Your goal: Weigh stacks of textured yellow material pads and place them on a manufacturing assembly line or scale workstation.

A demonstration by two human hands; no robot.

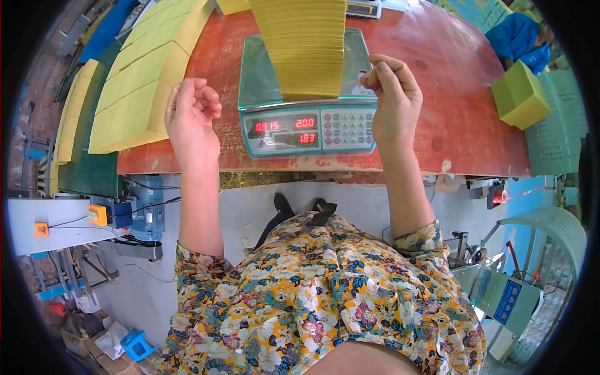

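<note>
A tall stack of yellow paper sheets (306, 56) rests on the pan of a teal-and-white digital weighing scale (281, 144) with lit red digits and a keypad. To the left of the scale, my left hand (192, 119) is raised with loosely curled fingers and nothing in it. My right hand (397, 94) hovers by the scale's right side, close to the stack but apart from it. Its thumb and fingers are bent and slightly apart, with no object visible between them.
Long rows of yellow paper stacks (134, 87) line the red table (450, 112) on the left. A yellow block (520, 95) sits at the right edge beside a perforated green chair back (556, 125). A co-worker in blue (519, 40) is at the far right.
</note>
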